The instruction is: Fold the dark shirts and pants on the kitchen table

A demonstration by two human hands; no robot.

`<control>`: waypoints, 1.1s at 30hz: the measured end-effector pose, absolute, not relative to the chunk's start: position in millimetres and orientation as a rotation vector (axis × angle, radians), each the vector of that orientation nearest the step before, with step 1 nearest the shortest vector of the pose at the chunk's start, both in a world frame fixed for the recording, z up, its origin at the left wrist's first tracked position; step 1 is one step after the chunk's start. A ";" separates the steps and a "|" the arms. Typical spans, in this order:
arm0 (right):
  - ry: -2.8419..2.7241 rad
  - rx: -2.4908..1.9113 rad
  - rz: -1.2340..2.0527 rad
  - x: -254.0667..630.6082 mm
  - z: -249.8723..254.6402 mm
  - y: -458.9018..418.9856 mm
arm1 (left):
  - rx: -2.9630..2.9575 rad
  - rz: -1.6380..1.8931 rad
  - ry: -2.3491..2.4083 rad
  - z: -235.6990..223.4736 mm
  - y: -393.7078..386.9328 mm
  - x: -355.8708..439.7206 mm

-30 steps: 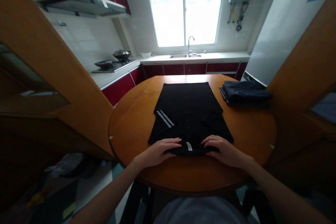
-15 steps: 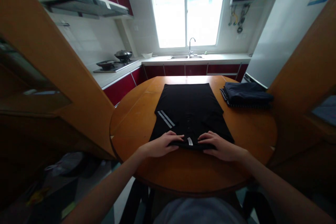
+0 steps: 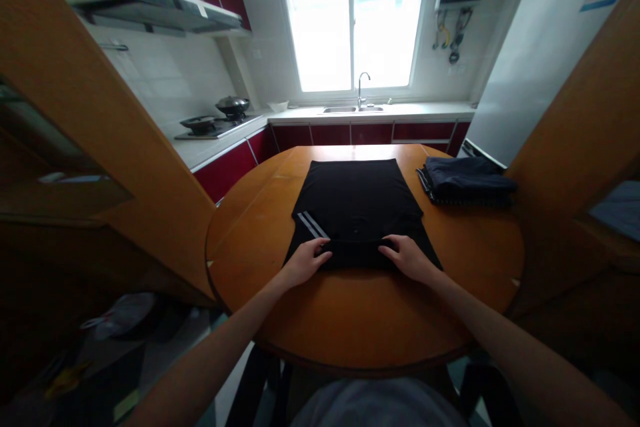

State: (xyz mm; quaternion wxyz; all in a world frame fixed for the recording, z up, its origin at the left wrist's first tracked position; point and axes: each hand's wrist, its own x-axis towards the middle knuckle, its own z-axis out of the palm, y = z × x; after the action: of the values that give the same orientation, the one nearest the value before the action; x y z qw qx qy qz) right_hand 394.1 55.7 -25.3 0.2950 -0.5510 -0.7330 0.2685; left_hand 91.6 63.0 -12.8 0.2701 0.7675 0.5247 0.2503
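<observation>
A black shirt [image 3: 357, 197] lies spread on the round wooden table [image 3: 370, 320], its near edge turned up and over away from me. Two pale stripes cross the folded sleeve at its left. My left hand [image 3: 306, 261] grips the left part of the turned-over edge, thumb and fingers closed on the cloth. On the right part of the same edge, my right hand [image 3: 407, 257] pinches the fabric in the same way. The collar label is hidden under the fold, and a small button shows just beyond it.
A stack of folded dark clothes [image 3: 465, 180] sits at the table's right side. Beyond the table runs a counter with a sink [image 3: 345, 109] and a stove [image 3: 217, 127] bearing pans. Wooden door frames stand on both sides, and a white fridge [image 3: 540, 60] is at right.
Both hands have moved away from me, carrying the shirt's near edge up and over onto the shirt. The white label and most of the buttons are now covered.
</observation>
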 end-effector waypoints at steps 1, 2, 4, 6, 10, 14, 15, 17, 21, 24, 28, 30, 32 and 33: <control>-1.944 -1.550 0.643 392.1 -26.7 54.9 | 2.086 0.657 1.452 -13.9 62.4 91.1; -1.938 -1.633 0.572 390.4 -27.8 53.2 | 2.107 0.628 1.482 -14.5 61.1 90.5; -1.961 -1.748 0.409 388.0 -29.1 47.9 | 2.187 0.583 1.534 -14.1 56.7 89.9; -2.044 -1.745 0.200 386.1 -27.9 41.4 | 2.355 0.597 1.578 -11.4 50.4 92.1; -2.182 -1.496 -0.116 379.0 -22.4 31.1 | 2.748 0.669 1.403 -6.1 37.4 108.8; -2.370 -1.172 -0.070 367.4 -28.0 24.7 | 2.893 0.424 1.107 -12.9 31.5 128.2; -2.432 -1.125 -0.040 365.5 -31.3 23.2 | 2.893 0.372 1.090 -16.3 31.0 130.2; -2.526 -1.092 0.013 364.4 -37.9 20.0 | 2.874 0.325 1.087 -22.7 30.5 129.6; -2.592 -1.133 0.072 368.4 -42.9 15.1 | 2.838 0.255 1.095 -27.9 28.5 119.3; -2.599 -1.163 0.094 371.2 -41.1 12.9 | 2.841 0.181 1.107 -27.4 26.5 113.0; -2.573 -1.201 0.123 380.1 -40.6 9.5 | 2.857 0.153 1.135 -28.5 24.3 106.5; -2.577 -1.192 0.141 389.7 -41.7 6.4 | 2.866 0.159 1.154 -29.4 22.9 101.8; -2.591 -1.183 0.149 401.6 -43.3 2.1 | 2.879 0.162 1.166 -29.6 20.3 96.0; -2.598 -1.189 0.146 407.7 -44.3 -0.4 | 2.886 0.160 1.171 -29.5 18.5 92.7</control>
State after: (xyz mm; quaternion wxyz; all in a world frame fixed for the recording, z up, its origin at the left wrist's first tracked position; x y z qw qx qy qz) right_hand 407.7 -0.4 -44.3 0.1400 -0.4115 -0.8992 0.0505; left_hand 92.7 18.5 -29.5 0.0114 0.9254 0.3755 0.0512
